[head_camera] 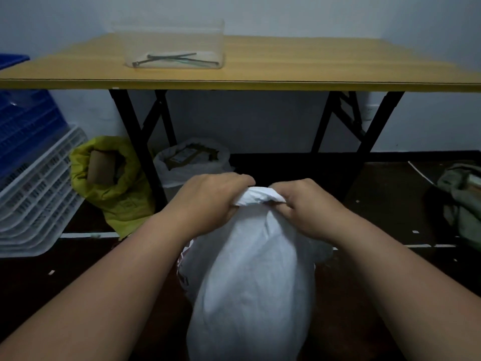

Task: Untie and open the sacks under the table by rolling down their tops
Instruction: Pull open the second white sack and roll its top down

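A tall white sack [252, 277] stands on the dark floor right in front of me, its top bunched together. My left hand [210, 201] grips the bunched top from the left and my right hand [304, 204] grips it from the right, fingers curled into the fabric. Further back, a yellow sack [114, 204] stands by the table's left leg with its top rolled down and a cardboard piece inside. Under the table, a second white sack [192, 168] is rolled open and shows packets.
A yellow folding table [286, 71] with black legs stands against the wall, bearing a clear plastic box [174, 45] with dark cable ties. Blue and white crates [33, 188] are stacked at the left. A greenish bag [463, 201] lies on the floor at the right.
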